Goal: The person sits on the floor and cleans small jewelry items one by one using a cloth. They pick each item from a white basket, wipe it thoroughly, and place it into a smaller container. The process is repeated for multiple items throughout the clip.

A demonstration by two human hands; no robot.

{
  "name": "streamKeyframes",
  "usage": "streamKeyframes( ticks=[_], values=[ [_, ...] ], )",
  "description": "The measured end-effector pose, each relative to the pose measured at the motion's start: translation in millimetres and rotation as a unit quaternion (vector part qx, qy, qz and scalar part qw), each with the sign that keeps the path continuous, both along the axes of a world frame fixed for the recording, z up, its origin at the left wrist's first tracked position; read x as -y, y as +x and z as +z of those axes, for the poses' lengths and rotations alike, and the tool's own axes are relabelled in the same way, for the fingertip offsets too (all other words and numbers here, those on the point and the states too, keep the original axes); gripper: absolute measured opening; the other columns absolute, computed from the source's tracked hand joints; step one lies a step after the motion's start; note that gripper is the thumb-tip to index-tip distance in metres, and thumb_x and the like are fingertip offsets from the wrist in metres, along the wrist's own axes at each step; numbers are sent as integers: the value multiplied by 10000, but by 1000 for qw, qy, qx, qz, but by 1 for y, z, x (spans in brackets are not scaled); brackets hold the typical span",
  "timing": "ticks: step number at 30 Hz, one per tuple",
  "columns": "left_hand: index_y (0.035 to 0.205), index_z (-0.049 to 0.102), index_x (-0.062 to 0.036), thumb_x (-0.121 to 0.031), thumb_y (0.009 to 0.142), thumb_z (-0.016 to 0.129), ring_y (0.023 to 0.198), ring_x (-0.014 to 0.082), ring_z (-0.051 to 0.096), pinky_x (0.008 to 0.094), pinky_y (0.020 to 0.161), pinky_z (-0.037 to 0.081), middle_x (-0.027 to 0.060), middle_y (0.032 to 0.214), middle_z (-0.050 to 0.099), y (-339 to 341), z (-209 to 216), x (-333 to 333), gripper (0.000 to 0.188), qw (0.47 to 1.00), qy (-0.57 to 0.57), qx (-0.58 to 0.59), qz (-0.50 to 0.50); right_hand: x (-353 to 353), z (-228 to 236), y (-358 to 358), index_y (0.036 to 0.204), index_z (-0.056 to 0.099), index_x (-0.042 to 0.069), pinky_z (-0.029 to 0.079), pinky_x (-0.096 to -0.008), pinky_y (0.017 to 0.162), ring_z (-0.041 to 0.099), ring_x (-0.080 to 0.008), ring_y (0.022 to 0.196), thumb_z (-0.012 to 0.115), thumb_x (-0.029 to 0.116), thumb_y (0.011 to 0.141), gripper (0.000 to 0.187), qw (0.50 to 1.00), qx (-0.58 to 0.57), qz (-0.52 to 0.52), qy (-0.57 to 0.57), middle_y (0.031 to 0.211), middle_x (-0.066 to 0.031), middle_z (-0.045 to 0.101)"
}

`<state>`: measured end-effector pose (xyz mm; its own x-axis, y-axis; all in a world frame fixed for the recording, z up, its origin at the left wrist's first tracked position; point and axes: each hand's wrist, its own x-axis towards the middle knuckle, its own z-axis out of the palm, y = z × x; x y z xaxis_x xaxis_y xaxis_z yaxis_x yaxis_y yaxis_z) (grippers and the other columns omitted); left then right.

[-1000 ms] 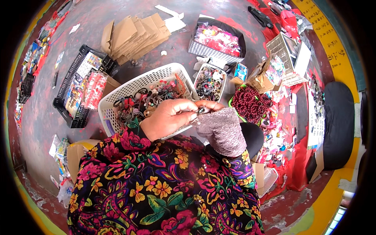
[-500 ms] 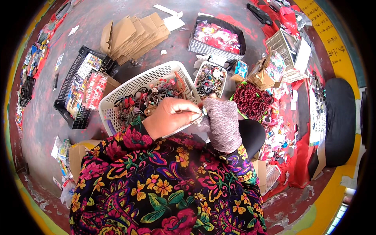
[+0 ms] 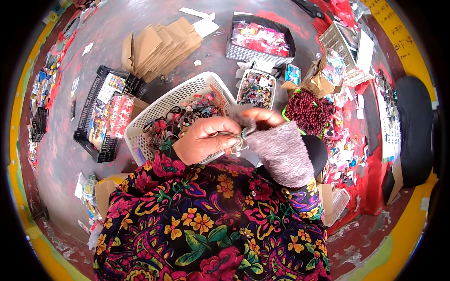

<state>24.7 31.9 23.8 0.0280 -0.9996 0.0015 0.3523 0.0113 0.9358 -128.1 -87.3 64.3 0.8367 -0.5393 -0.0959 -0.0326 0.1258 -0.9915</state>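
Over the front of a white perforated basket (image 3: 161,96), my left hand (image 3: 204,138) pinches a small bundle of hair ties (image 3: 239,146) between thumb and fingertips. Pale loops dangle from the bundle, and a teal bit shows at its top. My right hand (image 3: 266,117), in a fuzzy grey-mauve wrist warmer (image 3: 283,152), is curled close against the bundle's right side. What its fingers grip is hidden by the fuzzy grey cloth. Dark hair ties with pink and red ornaments (image 3: 180,117) fill the basket beneath.
Beyond my hands stands a smaller white basket of hair accessories (image 3: 257,89). Dark red beads (image 3: 309,112) lie heaped in a green-rimmed container to its right. Farther off are flattened cardboard (image 3: 159,47), a black crate (image 3: 98,112) and a patterned box of pink packets (image 3: 260,40).
My right hand has turned, so its fingers now show above the wrist warmer. The pale loops have come into sight below my left fingertips. The whole view has shifted slightly.
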Motion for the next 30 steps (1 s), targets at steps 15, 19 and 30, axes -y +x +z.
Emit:
streamKeyframes(
  ticks=[15, 19, 30],
  values=[
    [811, 575, 10, -6, 847, 547, 639, 55, 494, 234, 594, 418, 7, 679, 547, -8, 2, 5, 48, 984, -25, 165, 65, -15, -12, -2, 925, 601, 10, 476, -258, 581, 574, -132, 682, 651, 78, 801, 150, 984, -17, -70, -164, 828, -80, 552],
    [816, 578, 14, -7, 844, 556, 640, 63, 515, 238, 593, 427, 12, 686, 559, -8, 4, 7, 42, 982, -32, 181, 52, -10, -13, -4, 954, 616, 17, 470, -285, 614, 582, -168, 712, 636, 96, 810, 165, 936, -17, -50, -348, 841, -104, 571],
    [899, 623, -5, -24, 829, 596, 640, 141, 593, 263, 568, 448, 92, 753, 621, -7, -8, 8, 77, 903, -160, 385, 105, -13, 0, 4, 955, 615, -28, 469, -264, 538, 602, -117, 630, 572, 189, 881, 233, 983, -146, -101, -45, 699, -75, 621]
  ],
)
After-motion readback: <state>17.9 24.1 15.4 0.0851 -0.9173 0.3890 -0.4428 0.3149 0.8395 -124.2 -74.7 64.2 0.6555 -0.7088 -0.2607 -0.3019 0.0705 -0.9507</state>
